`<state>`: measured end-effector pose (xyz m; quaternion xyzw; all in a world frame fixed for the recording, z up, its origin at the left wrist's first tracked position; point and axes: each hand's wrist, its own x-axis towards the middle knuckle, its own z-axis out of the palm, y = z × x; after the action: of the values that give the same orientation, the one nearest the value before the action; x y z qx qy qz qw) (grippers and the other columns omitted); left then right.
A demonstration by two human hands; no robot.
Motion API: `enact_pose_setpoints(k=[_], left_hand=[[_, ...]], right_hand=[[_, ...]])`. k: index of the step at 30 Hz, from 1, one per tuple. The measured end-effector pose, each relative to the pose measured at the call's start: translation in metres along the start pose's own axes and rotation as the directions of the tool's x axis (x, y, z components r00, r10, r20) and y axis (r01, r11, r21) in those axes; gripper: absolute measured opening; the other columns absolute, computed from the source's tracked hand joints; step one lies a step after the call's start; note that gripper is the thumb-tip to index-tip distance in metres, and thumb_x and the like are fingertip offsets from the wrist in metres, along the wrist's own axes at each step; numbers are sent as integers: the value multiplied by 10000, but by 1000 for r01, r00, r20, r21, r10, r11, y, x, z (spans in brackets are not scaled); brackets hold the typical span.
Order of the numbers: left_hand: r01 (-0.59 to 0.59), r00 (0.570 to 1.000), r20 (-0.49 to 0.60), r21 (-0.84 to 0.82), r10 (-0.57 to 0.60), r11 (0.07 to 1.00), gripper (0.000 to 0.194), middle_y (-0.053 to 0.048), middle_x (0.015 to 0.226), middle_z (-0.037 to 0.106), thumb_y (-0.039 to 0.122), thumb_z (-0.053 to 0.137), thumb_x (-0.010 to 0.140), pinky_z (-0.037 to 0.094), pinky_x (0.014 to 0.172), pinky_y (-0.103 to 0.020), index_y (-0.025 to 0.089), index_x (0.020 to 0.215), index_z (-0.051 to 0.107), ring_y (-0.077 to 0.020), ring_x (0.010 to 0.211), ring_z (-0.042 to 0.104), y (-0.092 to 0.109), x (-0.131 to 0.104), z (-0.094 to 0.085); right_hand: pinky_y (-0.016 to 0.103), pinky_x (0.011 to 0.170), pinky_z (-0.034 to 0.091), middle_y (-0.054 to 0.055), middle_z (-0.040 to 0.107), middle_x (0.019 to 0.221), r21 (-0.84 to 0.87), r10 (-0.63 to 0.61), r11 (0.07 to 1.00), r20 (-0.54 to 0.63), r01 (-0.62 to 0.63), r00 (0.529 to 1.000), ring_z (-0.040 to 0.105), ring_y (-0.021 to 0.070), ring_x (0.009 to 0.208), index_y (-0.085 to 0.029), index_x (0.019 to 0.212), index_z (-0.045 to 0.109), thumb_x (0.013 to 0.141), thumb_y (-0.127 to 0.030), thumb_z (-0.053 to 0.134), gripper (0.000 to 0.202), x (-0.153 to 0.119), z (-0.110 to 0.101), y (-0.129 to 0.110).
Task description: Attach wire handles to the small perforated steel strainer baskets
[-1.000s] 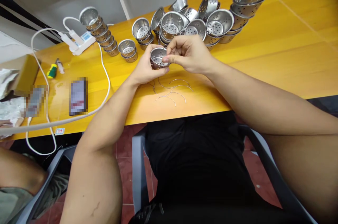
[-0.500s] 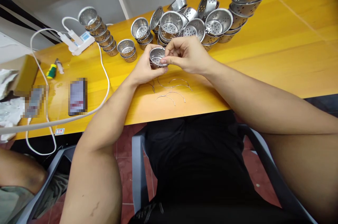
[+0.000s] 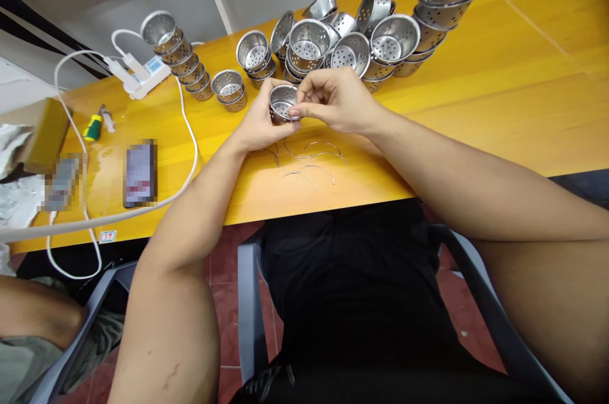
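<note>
My left hand [image 3: 261,118] is wrapped round a small perforated metal cup [image 3: 281,102], its open top tilted toward me. At the cup's right rim, the thumb and fingers of my right hand [image 3: 333,99] are pinched together, the thumb tip over the opening. Whatever sits in that pinch is hidden by the fingers. Several thin curved wires [image 3: 323,167] lie on the table just below both hands. Behind them stand more perforated metal cups [image 3: 308,45], some stacked and some tipped on their sides.
Tall cup stacks stand at the right [image 3: 440,14] and left [image 3: 183,61]. A power strip [image 3: 147,77] with white cables [image 3: 194,137], a phone [image 3: 139,174] and a green-yellow screwdriver [image 3: 93,129] occupy the yellow table's [image 3: 514,106] left side. Another person's leg [image 3: 38,312] shows at lower left.
Almost nothing differs. Both hands keep the same hold at the cup, with only a very slight shift of the right hand.
</note>
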<state>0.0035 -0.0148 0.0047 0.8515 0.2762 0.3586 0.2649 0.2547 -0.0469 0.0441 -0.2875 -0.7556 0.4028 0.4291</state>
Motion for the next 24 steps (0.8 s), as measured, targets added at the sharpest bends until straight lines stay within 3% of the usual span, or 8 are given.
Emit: enact_pose_setpoints(k=[6,11,17,24], left_hand=[[-68,997,-44,-53,66,996,834,-73,1341,648,769,879,929,690,1038,-497,291,1475,467,-277,1181,761,-7,1,2],[-66,993,-99,-20,64,998,866,-83,1435,656,800,855,914,659,1170,-533,304,1496,449,-323,1335,757,-10,3,-1],[58,987,-154,47,-50,997,874,-96,1462,677,829,846,871,654,1226,-540,329,1466,445,-346,1388,765,3,3,-7],[136,981,-153,86,-121,987,894,-88,1461,689,870,865,863,655,1234,-554,343,1458,453,-360,1404,775,15,4,-3]], right_hand=[[420,688,541,26,651,842,-63,-42,997,-23,41,999,598,258,760,-294,1033,728,873,-959,888,702,-2,0,-3],[484,777,615,95,756,1054,-254,-128,962,-110,97,986,659,299,847,-317,1132,781,1068,-799,756,487,-5,-7,-10],[552,955,654,148,736,1424,-408,-116,909,-38,90,993,721,403,1160,-331,1171,853,1110,-535,712,255,-8,-16,-20],[644,1214,556,152,678,1497,-456,-103,877,129,151,986,621,442,1424,-356,1299,857,1081,-356,660,294,-6,-13,-17]])
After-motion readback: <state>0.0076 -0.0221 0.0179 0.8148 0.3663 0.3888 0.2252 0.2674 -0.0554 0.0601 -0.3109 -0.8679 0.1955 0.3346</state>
